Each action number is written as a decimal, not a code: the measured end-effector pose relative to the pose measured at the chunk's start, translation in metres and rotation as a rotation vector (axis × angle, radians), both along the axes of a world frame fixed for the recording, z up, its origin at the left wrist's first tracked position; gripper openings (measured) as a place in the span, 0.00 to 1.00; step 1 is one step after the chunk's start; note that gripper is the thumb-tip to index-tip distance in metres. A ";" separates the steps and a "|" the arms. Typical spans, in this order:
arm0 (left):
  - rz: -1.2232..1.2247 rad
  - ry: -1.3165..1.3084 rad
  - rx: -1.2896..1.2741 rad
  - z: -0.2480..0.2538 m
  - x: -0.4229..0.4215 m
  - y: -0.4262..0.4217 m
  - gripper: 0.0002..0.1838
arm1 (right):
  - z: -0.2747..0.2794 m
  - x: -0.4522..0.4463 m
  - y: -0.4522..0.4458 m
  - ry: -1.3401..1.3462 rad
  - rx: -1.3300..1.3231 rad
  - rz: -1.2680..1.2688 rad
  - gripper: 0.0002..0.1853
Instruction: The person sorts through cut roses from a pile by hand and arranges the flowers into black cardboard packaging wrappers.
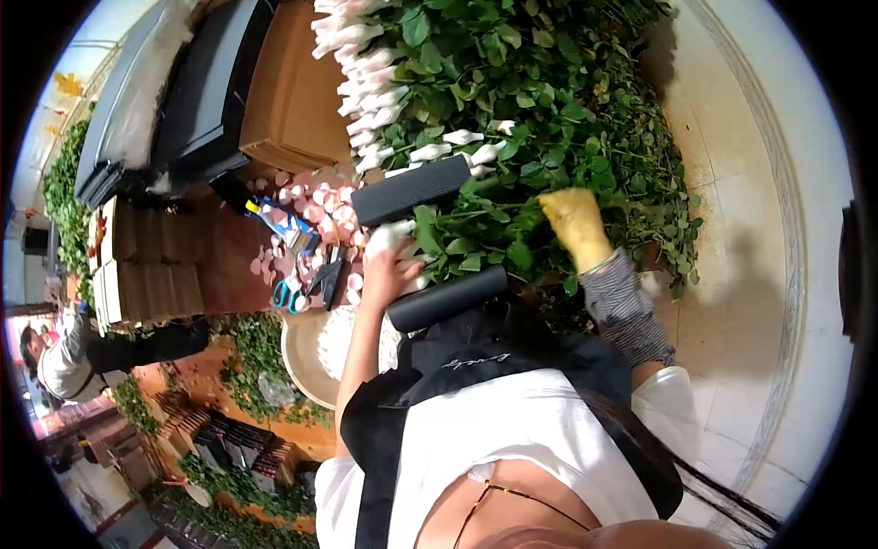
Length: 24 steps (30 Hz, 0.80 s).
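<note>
My bare left hand (391, 267) is curled over rose heads in white sleeves (389, 238), at the blossom end of a bunch. My right hand (578, 224), in a yellow glove, is closed at the leafy rose stems (498, 229) of the same bunch; leaves partly hide its fingers. On the far side of the bunch lies a black ribbed sheet (412, 190). A black rolled piece (448, 298) lies on the near side, against my apron. Behind them is a large pile of roses (549, 91), white-sleeved heads to the left.
Pink petals (334, 212) litter the table left of my hand, with scissors (285, 296), a black stapler-like tool (327, 276) and a blue box (297, 233). A round tub (306, 361) stands below. Cardboard (297, 82) and dark boxes (206, 82) are stacked at the back. Another person (69, 352) is far left.
</note>
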<state>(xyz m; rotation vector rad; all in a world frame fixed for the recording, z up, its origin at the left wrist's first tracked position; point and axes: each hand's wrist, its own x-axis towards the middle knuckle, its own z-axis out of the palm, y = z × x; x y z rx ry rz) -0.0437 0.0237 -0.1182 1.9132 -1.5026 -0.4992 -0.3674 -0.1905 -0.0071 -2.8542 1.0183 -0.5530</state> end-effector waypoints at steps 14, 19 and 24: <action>0.079 0.299 -0.013 0.036 0.021 0.029 0.22 | -0.104 -0.011 0.004 -0.204 0.727 -0.292 0.31; 0.330 0.606 0.191 0.032 0.033 0.065 0.17 | 0.062 0.054 0.021 0.321 0.670 -0.174 0.31; -0.055 0.307 0.513 0.057 0.019 0.032 0.17 | 0.029 0.167 0.072 0.345 0.779 0.619 0.19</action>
